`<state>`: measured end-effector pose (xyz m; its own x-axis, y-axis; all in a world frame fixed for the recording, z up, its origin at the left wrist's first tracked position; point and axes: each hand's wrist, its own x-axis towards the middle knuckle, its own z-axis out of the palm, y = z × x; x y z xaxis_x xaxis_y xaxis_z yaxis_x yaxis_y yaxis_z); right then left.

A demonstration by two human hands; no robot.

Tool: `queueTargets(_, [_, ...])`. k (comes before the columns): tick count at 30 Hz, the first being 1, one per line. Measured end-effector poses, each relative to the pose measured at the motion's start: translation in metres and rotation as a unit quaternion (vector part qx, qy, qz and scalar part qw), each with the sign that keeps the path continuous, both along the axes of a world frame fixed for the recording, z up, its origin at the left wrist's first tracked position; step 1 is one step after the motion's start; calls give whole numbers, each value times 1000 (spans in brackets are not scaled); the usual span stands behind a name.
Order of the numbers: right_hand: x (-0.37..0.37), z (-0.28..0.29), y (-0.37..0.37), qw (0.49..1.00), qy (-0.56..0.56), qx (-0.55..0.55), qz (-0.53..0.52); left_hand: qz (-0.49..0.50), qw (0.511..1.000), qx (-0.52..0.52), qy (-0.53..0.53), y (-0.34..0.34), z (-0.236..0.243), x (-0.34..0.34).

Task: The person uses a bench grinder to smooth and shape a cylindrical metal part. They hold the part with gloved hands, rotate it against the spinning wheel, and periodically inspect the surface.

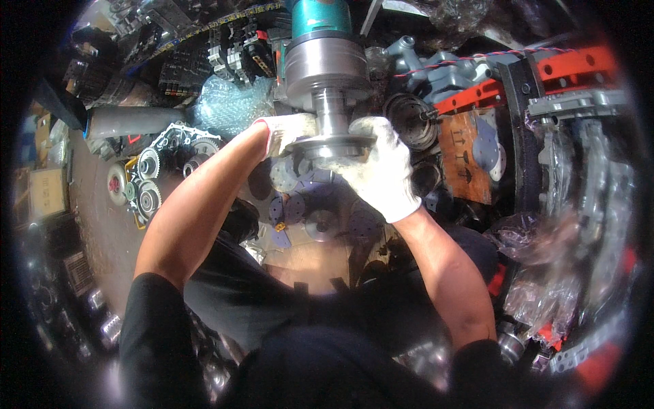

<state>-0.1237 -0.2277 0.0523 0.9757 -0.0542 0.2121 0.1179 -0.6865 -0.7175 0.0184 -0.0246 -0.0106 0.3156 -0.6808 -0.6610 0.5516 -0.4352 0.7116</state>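
Note:
A round steel disc [334, 147] with a raised hub is at the near end of a bright metal shaft [332, 112]. The shaft comes out of a thick steel cylinder [327, 67], with a teal machine body [319, 15] behind it. My left hand [291, 134], in a white knit glove, closes on the disc's left rim; its fingertips are mostly hidden. On the right side, my gloved right hand [383, 163] wraps round the rim, its thumb and palm against the disc. Whether the disc is joined to the shaft, I cannot tell.
Purple-grey abrasive discs [293, 204] lie below my hands. A gear assembly [151, 180] stands at left near bubble wrap [231, 102]. At right are a cardboard piece [466, 157], a red perforated beam [579, 63] and plastic-wrapped metal parts [596, 198].

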Motion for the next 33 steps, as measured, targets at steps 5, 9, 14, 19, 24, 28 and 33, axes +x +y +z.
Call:
queueTargets(5, [0,-2,0,1000,-28,-4,7,-30,999,-12,-27,1,-2,2])
queueTargets(9, [0,-2,0,1000,-28,0,10,-50,997,-17,-49,1,-4,2])
queueTargets(14, [0,-2,-1,999,-30,1,13,-83,992,-26,-88,3,-4,3])
queueTargets(19, [1,-2,-1,999,-34,-2,20,-144,975,-33,-167,6,0,6])
queueTargets(24, [0,2,1,999,-40,-7,14,-209,942,-17,-264,8,10,7])
queueTargets(28, [-1,4,3,1000,-22,-11,8,-229,928,-22,-293,7,18,6])
queueTargets(33, [1,4,1,1000,-21,-1,17,-234,924,-53,-298,10,16,8])
